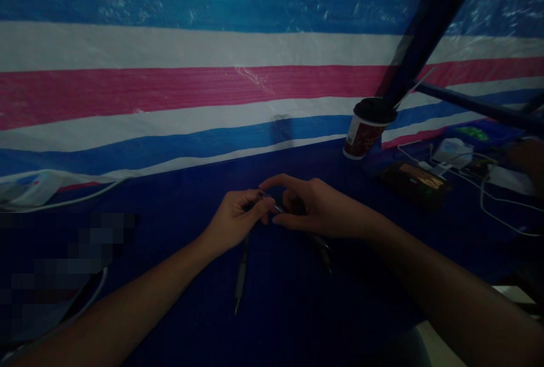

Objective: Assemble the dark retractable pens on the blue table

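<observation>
My left hand (238,214) is closed, thumb and fingers pinching a slim, shiny pen-like piece (278,208). Its exact kind is hard to make out in the dim light. Close on its right, my right hand (317,208) curves around the piece's free end, with index finger and thumb spread apart. The right index fingertip reaches to the left fingertips. Below my left hand a pen (240,282) lies with its tip toward me. Under my right hand lie dark pen-like objects (323,251), partly hidden.
A lidded paper cup (365,132) stands by the striped plastic sheet (191,84). To the right are a dark box (416,180), white cables (482,191) and another person's hand (527,157). A white power strip (38,188) lies left. A blue post (429,33) slants behind the cup.
</observation>
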A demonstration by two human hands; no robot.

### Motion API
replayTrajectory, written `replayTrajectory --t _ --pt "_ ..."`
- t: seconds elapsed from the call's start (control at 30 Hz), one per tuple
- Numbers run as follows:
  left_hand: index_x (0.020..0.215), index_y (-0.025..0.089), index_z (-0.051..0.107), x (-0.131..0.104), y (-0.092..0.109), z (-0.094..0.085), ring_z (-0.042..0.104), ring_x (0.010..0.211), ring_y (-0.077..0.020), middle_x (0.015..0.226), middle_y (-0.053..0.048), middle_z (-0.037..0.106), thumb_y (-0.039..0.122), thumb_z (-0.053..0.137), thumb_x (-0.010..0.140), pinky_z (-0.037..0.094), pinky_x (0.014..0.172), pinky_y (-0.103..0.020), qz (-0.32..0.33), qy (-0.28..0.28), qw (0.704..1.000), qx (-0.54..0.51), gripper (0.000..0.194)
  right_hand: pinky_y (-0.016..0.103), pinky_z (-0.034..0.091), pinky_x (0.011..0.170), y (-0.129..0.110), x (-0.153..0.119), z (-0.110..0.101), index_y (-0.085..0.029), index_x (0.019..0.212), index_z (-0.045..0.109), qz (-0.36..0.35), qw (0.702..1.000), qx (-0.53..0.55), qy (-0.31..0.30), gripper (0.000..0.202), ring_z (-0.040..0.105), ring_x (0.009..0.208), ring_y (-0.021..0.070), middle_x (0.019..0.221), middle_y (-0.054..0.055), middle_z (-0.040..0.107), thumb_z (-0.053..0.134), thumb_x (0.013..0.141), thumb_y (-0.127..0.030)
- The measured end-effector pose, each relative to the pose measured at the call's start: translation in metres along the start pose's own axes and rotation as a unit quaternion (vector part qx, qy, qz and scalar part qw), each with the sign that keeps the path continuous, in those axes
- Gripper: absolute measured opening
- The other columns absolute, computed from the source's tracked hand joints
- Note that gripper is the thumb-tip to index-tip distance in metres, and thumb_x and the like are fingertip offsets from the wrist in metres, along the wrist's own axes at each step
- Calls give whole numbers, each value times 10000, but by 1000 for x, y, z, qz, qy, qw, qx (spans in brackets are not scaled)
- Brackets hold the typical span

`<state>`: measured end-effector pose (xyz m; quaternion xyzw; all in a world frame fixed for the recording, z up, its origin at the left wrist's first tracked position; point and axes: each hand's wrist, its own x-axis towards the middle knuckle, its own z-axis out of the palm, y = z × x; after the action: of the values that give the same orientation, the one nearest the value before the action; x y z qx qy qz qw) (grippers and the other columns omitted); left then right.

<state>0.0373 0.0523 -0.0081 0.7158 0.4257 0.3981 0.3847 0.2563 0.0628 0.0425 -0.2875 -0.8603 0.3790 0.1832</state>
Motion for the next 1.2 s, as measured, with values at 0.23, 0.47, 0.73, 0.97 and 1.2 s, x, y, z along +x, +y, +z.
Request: replayTrajectory --t 0.23,0.47,0.73,0.97,1.2 --pt "729 176 710 -1 1 3 450 463 -104 593 12 585 520 456 1021 323 443 -227 -22 75 996 50 518 225 321 546 8 5 3 -153 1348 575 48 992 -12 114 510 449 518 81 580 -128 446 666 847 -155" --pt "788 184 743 0 3 6 445 441 -110 552 38 536 441 481 1001 323 441 -235 -13 119 987 108 424 253 319 563 14 8 2 -173 1178 581 94 979 -24 178 383 431 488 84 565 -113 501 653 804 -213" --pt "1017 162 716 -4 16 6 620 563 -187 656 -20 650 458 445 1010 414 535 -274 -11 63 944 325 401 274 337 575 19 7 -7 -192 1160 533 138 966 -53 213 388 484 488 110 576 -86 558 649 793 -240" --pt "1448 111 524 -20 48 -3 739 636 -369 731 -129 747 506 489 969 410 513 -345 -120 -94 793 590 622 278 325 567 21 6 -12 -197 1116 546 135 969 -74 194 335 488 492 109 591 -75 567 646 801 -254" --pt "1252 186 607 -22 21 -4 639 488 -210 602 -3 652 226 534 893 295 458 -268 -84 -143 918 361 368 275 347 577 15 2 -18 -199 1102 526 144 971 -67 180 323 483 487 107 599 -77 569 650 812 -270"
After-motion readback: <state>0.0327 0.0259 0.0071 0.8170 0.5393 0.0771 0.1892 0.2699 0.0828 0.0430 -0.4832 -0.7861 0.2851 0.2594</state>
